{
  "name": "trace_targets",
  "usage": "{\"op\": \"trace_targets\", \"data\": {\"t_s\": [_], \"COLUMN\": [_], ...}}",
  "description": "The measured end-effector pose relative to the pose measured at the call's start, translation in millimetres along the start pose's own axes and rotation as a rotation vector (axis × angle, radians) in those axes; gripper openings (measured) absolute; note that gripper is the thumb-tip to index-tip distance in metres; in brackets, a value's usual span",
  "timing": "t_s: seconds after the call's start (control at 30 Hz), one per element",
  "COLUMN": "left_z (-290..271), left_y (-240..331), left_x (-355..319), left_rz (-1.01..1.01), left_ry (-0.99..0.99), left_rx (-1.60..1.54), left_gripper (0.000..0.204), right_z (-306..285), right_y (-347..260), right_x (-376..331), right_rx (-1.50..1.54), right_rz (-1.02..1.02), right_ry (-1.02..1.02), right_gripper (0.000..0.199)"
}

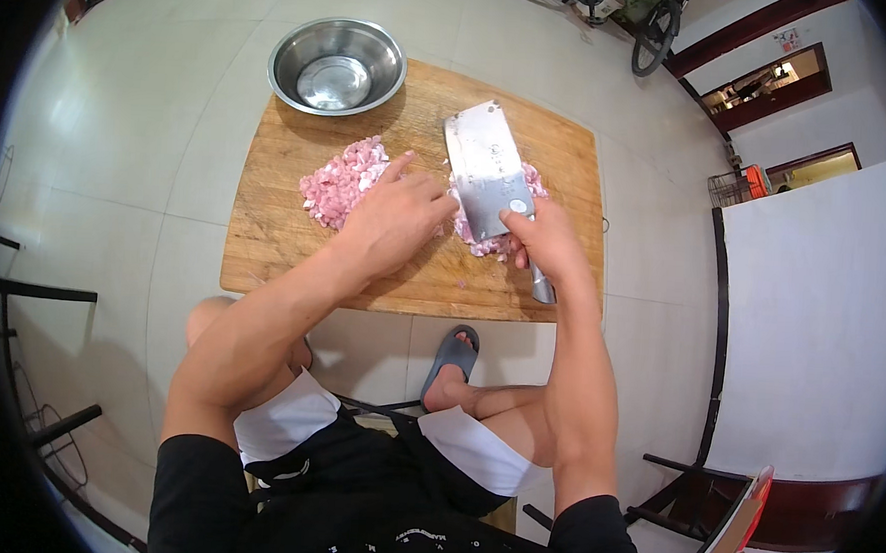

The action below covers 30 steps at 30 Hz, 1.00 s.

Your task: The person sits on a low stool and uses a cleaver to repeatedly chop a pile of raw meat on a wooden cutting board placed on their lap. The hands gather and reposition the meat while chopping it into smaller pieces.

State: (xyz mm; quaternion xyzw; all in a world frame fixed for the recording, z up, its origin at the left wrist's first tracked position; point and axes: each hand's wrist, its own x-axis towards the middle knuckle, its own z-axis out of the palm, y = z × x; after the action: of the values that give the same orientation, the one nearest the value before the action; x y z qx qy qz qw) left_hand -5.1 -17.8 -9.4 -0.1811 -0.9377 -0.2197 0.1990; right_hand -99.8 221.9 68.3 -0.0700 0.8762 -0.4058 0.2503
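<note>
A wooden cutting board [275, 228] lies on the tiled floor in front of me. Diced pink meat [340, 183] is heaped at its middle, with more pieces under and beside the cleaver. My left hand [398, 217] rests flat on the board, fingers spread over the meat between the two heaps. My right hand [545, 244] grips the handle of a broad steel cleaver [486, 169], whose blade lies tilted over the right-hand meat. An empty steel bowl [337, 66] stands at the board's far left corner.
I sit low, knees apart, one foot in a grey slipper [451, 353] just below the board. Dark chair frames [38, 355] stand at left. A white panel [821, 336] and another chair [692, 490] are at right; bicycle wheels [656, 27] at the back.
</note>
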Motion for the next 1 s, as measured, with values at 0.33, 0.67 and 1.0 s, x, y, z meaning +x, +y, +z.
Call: {"op": "trace_targets", "data": {"t_s": [0.33,0.67,1.0], "left_z": [-15.7,-10.0,0.3], "left_y": [5.6,5.5,4.8], "left_x": [-0.2,-8.3,-7.8], "left_rz": [-0.206,-0.081,-0.051], "left_ry": [-0.057,0.036,0.077], "left_rx": [0.073,-0.032,-0.053], "left_gripper": [0.037,0.016,0.008], "right_z": [17.0,38.5,66.3], "right_y": [1.8,-15.9,-39.7], "right_x": [-75.2,-99.0,-72.1], "right_rx": [-0.370,-0.525,-0.526], "right_rz": [-0.176,-0.216,-0.125], "right_ry": [0.152,0.075,0.038], "right_gripper": [0.030,0.032,0.034]}}
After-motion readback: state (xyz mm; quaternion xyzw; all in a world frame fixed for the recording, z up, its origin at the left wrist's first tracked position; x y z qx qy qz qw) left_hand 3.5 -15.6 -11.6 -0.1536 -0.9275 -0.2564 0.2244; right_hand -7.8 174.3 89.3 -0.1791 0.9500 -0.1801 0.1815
